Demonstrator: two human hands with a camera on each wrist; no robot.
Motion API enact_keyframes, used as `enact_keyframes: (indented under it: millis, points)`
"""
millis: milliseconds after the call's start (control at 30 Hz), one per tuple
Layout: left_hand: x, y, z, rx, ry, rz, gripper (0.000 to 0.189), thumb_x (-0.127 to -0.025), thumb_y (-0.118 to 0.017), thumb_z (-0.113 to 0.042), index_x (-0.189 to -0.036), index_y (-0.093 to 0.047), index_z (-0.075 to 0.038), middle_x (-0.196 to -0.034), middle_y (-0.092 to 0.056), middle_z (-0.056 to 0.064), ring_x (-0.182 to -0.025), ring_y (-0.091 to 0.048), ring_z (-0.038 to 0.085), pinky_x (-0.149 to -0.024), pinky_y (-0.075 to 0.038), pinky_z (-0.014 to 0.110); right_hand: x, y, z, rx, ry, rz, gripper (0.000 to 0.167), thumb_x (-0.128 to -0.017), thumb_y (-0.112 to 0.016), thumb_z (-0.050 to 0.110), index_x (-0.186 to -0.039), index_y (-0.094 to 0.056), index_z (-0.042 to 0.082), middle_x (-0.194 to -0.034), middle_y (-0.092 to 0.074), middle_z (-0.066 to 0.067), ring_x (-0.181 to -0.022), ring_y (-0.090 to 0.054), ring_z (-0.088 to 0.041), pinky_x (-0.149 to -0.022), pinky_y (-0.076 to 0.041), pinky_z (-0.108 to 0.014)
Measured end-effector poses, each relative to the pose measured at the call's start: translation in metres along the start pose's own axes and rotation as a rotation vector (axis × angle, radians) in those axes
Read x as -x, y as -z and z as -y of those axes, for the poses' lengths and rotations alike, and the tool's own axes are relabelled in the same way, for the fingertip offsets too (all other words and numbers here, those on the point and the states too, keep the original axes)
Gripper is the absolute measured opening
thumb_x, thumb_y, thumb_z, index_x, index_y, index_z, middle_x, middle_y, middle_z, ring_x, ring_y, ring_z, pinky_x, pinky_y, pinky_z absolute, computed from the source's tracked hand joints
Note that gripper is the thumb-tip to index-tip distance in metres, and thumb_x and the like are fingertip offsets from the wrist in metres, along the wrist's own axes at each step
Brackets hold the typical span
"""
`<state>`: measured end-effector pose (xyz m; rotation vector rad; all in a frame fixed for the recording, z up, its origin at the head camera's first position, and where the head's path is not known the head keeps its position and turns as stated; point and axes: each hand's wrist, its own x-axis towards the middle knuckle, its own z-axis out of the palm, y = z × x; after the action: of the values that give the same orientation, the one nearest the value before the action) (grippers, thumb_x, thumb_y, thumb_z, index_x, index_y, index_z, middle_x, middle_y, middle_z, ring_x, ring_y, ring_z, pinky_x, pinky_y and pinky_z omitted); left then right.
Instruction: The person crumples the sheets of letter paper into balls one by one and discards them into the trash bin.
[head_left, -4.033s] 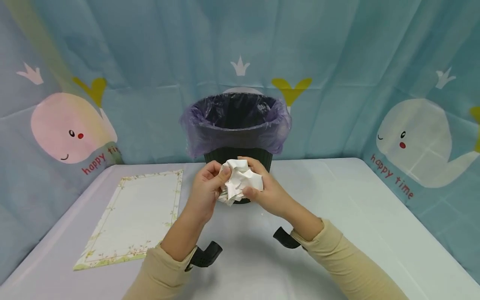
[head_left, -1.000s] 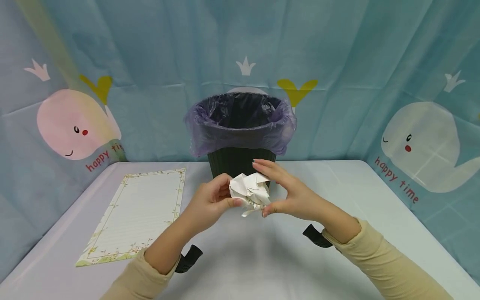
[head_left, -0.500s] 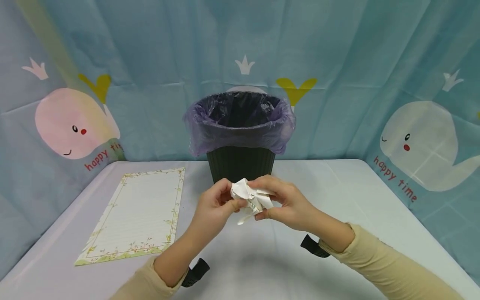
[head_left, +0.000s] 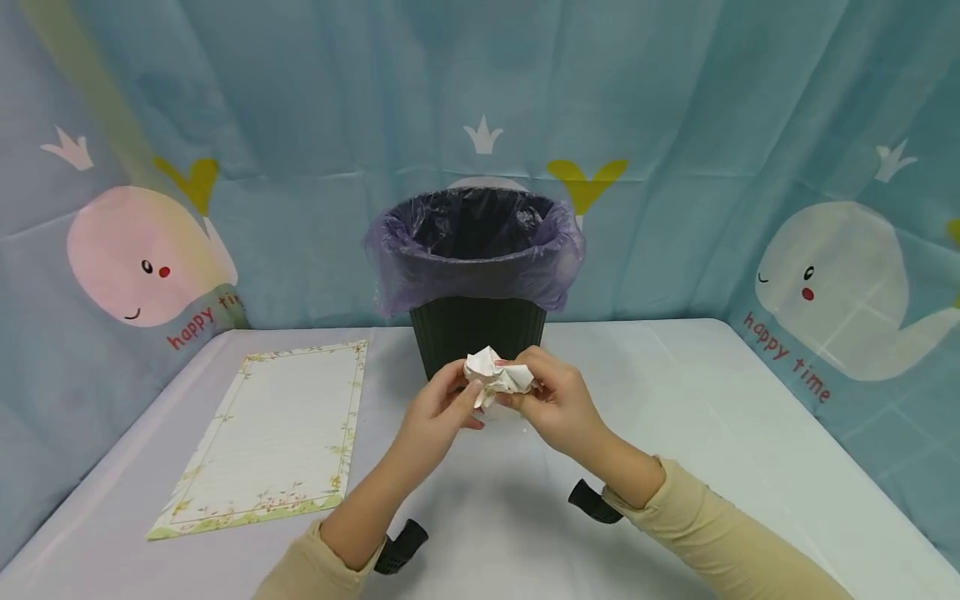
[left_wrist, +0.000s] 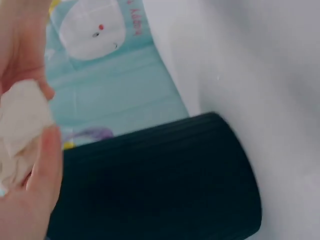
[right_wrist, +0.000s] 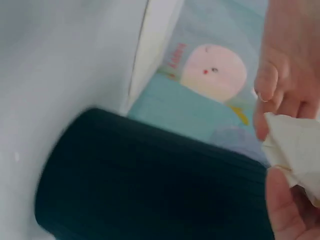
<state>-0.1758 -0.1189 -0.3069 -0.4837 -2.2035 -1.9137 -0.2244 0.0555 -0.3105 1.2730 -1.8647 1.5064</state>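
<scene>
A crumpled ball of white paper (head_left: 504, 379) is held up between both hands, over the table and in front of the bin. My left hand (head_left: 433, 414) grips its left side, the thumb lying on the near face. From the right, my right hand (head_left: 558, 404) pinches the paper between thumb and fingers. The left wrist view shows the wad (left_wrist: 24, 117) with a thumb pressed against it. In the right wrist view, folded edges of the paper (right_wrist: 295, 145) show between the hands.
Behind the hands stands a dark ribbed trash bin (head_left: 477, 327) lined with a purple plastic bag (head_left: 480, 275). A flat sheet of bordered paper (head_left: 273, 433) lies on the white table (head_left: 720, 433) to the left. A blue whale-print curtain (head_left: 675, 100) surrounds the back and sides.
Both hands keep squeezing and turning the paper, which is more compact than four seconds ago. Over the last second the right hand has closed in on it. Bin and flat sheet stay put.
</scene>
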Motion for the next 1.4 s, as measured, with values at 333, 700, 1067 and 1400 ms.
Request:
enact_keyframes:
  millis: [333,700,1067,1400]
  points:
    - [-0.004,0.007,-0.002,0.123,0.021,-0.049,0.029,-0.089,-0.066,0.002,-0.115,-0.055,0.009,-0.103,-0.060,0.015,-0.084,-0.060,0.015,-0.074,-0.053,0.025,-0.003,0.004,0.011,0.110,0.073,0.139,0.046,-0.074,-0.075,-0.014,-0.110,-0.053,0.004,-0.104,-0.058,-0.012,-0.090,-0.058,-0.023,-0.067,-0.056,-0.028]
    - [-0.006,0.007,-0.005,0.165,0.052,-0.067,0.023,-0.085,-0.069,0.004,-0.092,-0.047,0.009,-0.086,-0.057,0.007,-0.072,-0.054,0.014,-0.063,-0.050,0.022,-0.004,0.013,0.011,-0.264,-0.097,0.237,0.035,-0.087,-0.072,0.006,-0.115,-0.055,-0.007,-0.109,-0.060,-0.016,-0.094,-0.059,-0.015,-0.072,-0.057,-0.031]
    - [0.000,0.014,-0.014,-0.092,-0.114,0.054,0.020,-0.077,-0.078,0.003,-0.080,-0.058,-0.001,-0.079,-0.063,0.003,-0.065,-0.050,0.015,-0.058,-0.045,0.023,-0.010,0.045,0.005,-0.590,-0.488,0.639,0.086,-0.091,-0.063,0.049,-0.140,-0.031,-0.014,-0.129,-0.052,-0.012,-0.111,-0.054,-0.019,-0.090,-0.049,-0.032]
    - [0.003,0.009,-0.017,-0.248,-0.236,0.076,0.021,-0.071,-0.082,0.000,-0.076,-0.063,-0.007,-0.068,-0.057,-0.005,-0.054,-0.030,0.010,-0.047,-0.026,0.025,-0.010,0.039,0.012,-0.621,-0.645,0.695,0.070,-0.082,-0.080,0.032,-0.125,-0.039,-0.005,-0.117,-0.051,-0.013,-0.099,-0.054,-0.022,-0.079,-0.051,-0.031]
